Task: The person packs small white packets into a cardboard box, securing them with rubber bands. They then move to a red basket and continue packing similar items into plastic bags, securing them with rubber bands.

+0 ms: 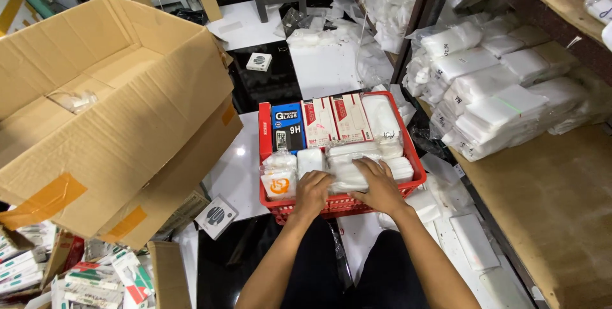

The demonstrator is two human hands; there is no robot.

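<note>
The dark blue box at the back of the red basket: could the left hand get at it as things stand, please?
Probably yes: the left hand rests on packets at the basket's front, and nothing covers the dark blue box behind them.

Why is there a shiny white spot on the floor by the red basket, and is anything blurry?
Head view: the spot is a lamp's glare on the glossy white floor tile; the basket and both hands, left and right, look sharp; the cardboard box bulges near the edge from the wide lens; the shelf bags are bright, slightly washed out.
</note>
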